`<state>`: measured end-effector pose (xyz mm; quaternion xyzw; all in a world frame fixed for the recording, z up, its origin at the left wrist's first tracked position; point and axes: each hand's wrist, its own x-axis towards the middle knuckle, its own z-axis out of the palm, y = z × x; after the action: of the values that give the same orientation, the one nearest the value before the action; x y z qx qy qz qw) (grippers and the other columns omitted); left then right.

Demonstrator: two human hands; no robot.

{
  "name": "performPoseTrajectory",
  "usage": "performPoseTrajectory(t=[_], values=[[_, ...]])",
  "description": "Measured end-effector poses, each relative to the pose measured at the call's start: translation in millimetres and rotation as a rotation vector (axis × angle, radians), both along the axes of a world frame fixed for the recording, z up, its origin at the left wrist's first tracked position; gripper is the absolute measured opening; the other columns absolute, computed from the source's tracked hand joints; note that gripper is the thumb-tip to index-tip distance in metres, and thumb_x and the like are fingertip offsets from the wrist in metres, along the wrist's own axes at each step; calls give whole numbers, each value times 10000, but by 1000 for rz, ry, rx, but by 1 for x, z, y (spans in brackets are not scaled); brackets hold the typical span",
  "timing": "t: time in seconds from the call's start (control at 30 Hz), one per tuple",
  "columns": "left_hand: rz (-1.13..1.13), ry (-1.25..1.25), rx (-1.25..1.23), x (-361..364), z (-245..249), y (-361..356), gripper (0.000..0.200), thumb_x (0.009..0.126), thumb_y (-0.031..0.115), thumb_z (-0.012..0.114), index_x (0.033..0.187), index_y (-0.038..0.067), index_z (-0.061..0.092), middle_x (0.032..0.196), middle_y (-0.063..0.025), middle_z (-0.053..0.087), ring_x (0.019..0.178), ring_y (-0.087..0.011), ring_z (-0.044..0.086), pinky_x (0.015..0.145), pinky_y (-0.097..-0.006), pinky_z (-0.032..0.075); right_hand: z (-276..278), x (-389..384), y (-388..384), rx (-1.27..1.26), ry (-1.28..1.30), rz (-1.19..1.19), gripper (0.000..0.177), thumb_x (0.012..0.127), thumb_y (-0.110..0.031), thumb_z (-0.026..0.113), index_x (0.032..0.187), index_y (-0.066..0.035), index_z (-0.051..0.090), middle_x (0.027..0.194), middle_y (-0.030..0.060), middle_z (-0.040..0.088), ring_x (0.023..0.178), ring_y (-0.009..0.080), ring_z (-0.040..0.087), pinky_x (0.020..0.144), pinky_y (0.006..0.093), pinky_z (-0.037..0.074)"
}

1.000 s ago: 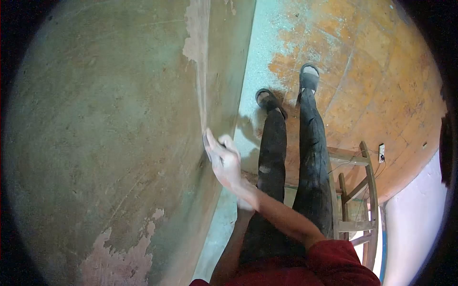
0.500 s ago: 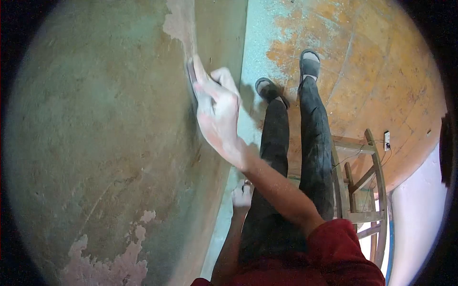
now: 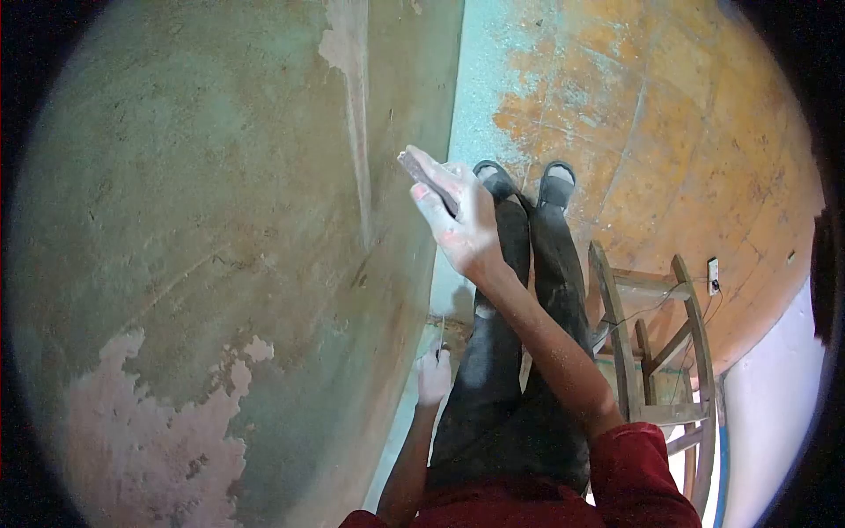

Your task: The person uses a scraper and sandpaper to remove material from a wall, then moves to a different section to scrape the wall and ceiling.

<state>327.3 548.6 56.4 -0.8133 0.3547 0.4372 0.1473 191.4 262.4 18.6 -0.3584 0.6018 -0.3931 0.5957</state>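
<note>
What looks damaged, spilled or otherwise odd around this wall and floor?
The wall looks damaged: its coating is missing in a ragged pale patch at the picture's lower left and another near the top. Pale specks on the orange floor look like fallen dust or flakes.

Free room and obstacles around the hands. The mottled green-brown plaster wall (image 3: 220, 220) bounds movement along the person's left. Open space extends forward from the raised right hand (image 3: 466, 220), above the worn orange tiled floor (image 3: 695, 114). Below this hand, the two legs in dark trousers (image 3: 506, 352) and the dark open-toed slippers (image 3: 556, 187) obstruct a straight descent. A narrow passage separates the left hand (image 3: 433, 378) from the trousers. On the person's right, the brown wooden ladder-like frame (image 3: 673, 414) bars the way beside the legs; a thin dark cable (image 3: 656, 304) crosses its upper opening.
</note>
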Motion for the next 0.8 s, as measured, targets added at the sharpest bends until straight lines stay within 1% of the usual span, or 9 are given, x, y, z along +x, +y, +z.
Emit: performPoseTrajectory(t=[0.07, 0.17, 0.3, 0.37, 0.4, 0.47, 0.57, 0.7, 0.8], values=[[-15, -25, 110, -7, 4, 1, 200, 910, 141, 483, 984, 27, 630, 887, -227, 654, 861, -393, 639, 769, -456, 479, 1, -2, 7, -16, -49, 19, 364, 869, -110, 642, 1231, -79, 634, 893, 142, 548, 789, 256, 556, 769, 303, 457], [55, 16, 55, -19, 6, -1, 194, 906, 128, 483, 987, 28, 628, 886, -225, 654, 861, -393, 640, 769, -455, 480, -5, -3, 25, 40, -55, 93, 345, 881, -154, 629, 1213, -63, 637, 881, 148, 555, 784, 276, 552, 766, 328, 455], [50, 17, 3, -32, 12, 6, 195, 912, 140, 488, 1001, 34, 625, 897, -222, 657, 873, -394, 639, 759, -463, 476, -11, -8, 38, 103, -76, 201, 339, 909, -222, 611, 1193, -41, 645, 916, 114, 592, 847, 236, 546, 786, 302, 441], [-167, 65, -136, -34, 11, 15, 211, 937, 177, 481, 1025, 19, 590, 834, -288, 622, 832, -480, 595, 729, -555, 439, -11, -8, 35, 80, -126, 144, 304, 904, -213, 600, 1150, -46, 659, 851, 138, 573, 776, 260, 550, 730, 339, 441], [-170, 61, -143, -35, 10, 14, 211, 937, 177, 481, 1025, 19, 590, 834, -288, 622, 832, -480, 595, 729, -555, 439, -11, -6, 32, 71, -128, 141, 304, 904, -213, 600, 1150, -46, 659, 851, 138, 573, 776, 260, 550, 730, 339, 441], [8, 128, 15, -41, 7, 10, 209, 941, 172, 478, 1039, 29, 595, 837, -287, 619, 819, -479, 596, 720, -547, 447, -10, -1, 22, -43, -125, -35, 292, 909, -213, 593, 1133, -39, 660, 848, 137, 572, 768, 255, 546, 733, 336, 440], [57, 175, -2, -40, -6, 15, 192, 944, 169, 473, 1012, 37, 595, 858, -284, 619, 834, -479, 596, 726, -545, 448, -13, 16, -9, -180, -124, -230, 277, 903, -186, 602, 1129, -35, 658, 835, 141, 561, 745, 247, 538, 715, 335, 441], [72, 137, 139, -28, -11, 22, 202, 943, 196, 471, 967, 31, 585, 887, -259, 635, 855, -482, 594, 735, -539, 454, -7, 45, -31, -126, -268, -325, 354, 895, -118, 596, 1241, -49, 619, 862, 93, 543, 792, 176, 513, 749, 288, 450], [84, 120, 44, -17, -18, 42, 223, 944, 222, 474, 977, 31, 584, 880, -265, 632, 854, -487, 587, 729, -544, 447, -2, 74, 3, -181, -4, -312, 417, 871, -39, 638, 1285, -88, 615, 771, 48, 523, 700, 126, 486, 685, 258, 444]])
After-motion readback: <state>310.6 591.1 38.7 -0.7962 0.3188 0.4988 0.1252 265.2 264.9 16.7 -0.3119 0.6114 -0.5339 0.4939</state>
